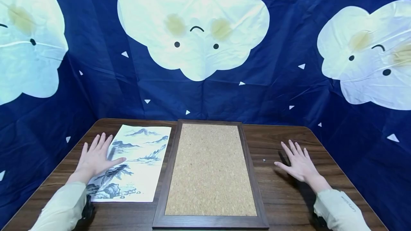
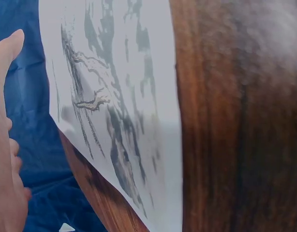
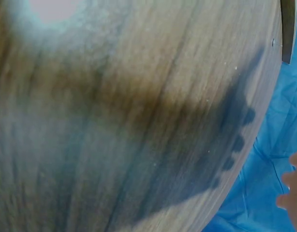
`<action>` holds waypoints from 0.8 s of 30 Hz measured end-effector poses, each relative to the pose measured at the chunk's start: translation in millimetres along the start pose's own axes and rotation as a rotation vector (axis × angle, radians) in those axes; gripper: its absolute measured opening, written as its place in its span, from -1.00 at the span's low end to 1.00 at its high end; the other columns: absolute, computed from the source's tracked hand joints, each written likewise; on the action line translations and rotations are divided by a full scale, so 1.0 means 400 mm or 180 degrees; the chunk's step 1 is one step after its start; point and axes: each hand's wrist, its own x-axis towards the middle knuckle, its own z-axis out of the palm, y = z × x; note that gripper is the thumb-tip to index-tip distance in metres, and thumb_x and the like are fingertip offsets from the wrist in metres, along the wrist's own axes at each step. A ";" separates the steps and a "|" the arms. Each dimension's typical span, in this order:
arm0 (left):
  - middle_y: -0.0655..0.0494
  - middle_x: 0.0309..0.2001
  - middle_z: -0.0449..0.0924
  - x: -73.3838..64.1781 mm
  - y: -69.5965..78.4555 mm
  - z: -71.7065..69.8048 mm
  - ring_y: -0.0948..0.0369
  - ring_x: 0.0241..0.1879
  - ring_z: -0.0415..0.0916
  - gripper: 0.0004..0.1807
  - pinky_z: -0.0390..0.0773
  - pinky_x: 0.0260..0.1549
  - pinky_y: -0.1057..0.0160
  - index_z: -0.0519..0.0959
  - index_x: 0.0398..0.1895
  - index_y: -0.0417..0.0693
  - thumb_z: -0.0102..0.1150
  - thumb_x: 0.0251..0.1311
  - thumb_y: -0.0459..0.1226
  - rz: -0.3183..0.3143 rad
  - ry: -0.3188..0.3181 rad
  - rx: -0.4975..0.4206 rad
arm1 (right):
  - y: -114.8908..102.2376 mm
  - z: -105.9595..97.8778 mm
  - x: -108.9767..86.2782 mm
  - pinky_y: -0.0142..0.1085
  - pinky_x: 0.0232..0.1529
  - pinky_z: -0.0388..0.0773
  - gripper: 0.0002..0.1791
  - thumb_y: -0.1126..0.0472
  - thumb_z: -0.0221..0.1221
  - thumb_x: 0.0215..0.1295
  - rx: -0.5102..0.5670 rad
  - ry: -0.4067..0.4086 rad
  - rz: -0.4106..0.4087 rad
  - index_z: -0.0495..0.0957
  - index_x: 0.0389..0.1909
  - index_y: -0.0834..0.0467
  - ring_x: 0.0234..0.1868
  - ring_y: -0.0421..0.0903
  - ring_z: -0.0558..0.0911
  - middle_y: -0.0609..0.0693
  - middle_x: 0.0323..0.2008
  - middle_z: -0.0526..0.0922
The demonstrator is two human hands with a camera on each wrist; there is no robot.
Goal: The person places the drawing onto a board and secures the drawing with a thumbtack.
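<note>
My left hand (image 1: pixel 95 158) is spread with fingers straight and overlaps the left edge of a sheet with an ink landscape painting (image 1: pixel 146 163). The sheet shows blue-grey mountains, a pine and rocks; in the left wrist view the painted sheet (image 2: pixel 134 96) fills the middle, and my thumb (image 2: pixel 10 46) shows at the left. To the right of the sheet lies a cork board (image 1: pixel 210 170) in a dark wooden frame. My right hand (image 1: pixel 298 163), fingers spread, holds nothing over the right part of the table and casts a shadow (image 3: pixel 226 140) on the wood.
A tiny pale bit (image 1: pixel 264 160) lies on the wooden table (image 1: pixel 282 202) between the board and my right hand. Dark blue cloth (image 1: pixel 199 99) with sad-faced clouds and white triangles hangs behind the table and along both sides.
</note>
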 end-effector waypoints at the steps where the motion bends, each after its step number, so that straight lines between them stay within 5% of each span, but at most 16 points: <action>1: -0.49 0.29 -0.14 0.000 0.000 -0.003 -0.32 0.28 -0.25 0.22 -0.31 0.14 -0.33 -0.04 0.33 -0.42 -0.02 -0.12 0.40 -0.0010 -0.0037 -0.0032 | 0.000 0.000 -0.001 0.25 0.17 -0.12 -0.05 -0.34 0.02 0.10 0.0014 0.0011 -0.0009 0.08 0.34 0.24 0.28 0.35 0.02 0.40 0.30 0.03; 9: -0.61 0.15 0.05 -0.002 -0.012 -0.021 -0.43 0.10 0.04 0.24 0.14 -0.02 -0.34 0.04 0.24 -0.55 0.05 -0.16 0.38 -0.0312 -0.0365 -0.0442 | -0.004 0.000 -0.009 0.24 0.17 -0.08 -0.06 -0.30 0.05 0.11 0.0236 0.0016 -0.0055 0.09 0.33 0.26 0.26 0.36 0.06 0.41 0.30 0.04; 17: -0.62 0.17 -0.02 -0.008 -0.019 -0.043 -0.41 0.11 0.00 0.22 0.13 0.02 -0.28 -0.17 0.26 -0.60 0.00 -0.01 0.32 -0.0916 -0.0930 -0.1376 | -0.017 -0.004 -0.016 0.19 0.16 0.05 -0.09 -0.22 0.07 0.16 0.0642 0.0011 -0.0069 0.01 0.36 0.26 0.26 0.31 0.13 0.35 0.29 0.10; 24: -0.60 0.10 0.08 -0.001 -0.031 -0.038 -0.35 0.06 0.11 0.07 0.19 0.04 -0.21 -0.07 0.20 -0.69 0.22 0.00 0.03 -0.1233 -0.0937 -0.1669 | -0.032 0.002 -0.017 0.20 0.07 0.16 -0.15 -0.15 0.08 0.20 0.1257 0.0124 0.0182 0.01 0.37 0.22 0.22 0.31 0.19 0.34 0.25 0.20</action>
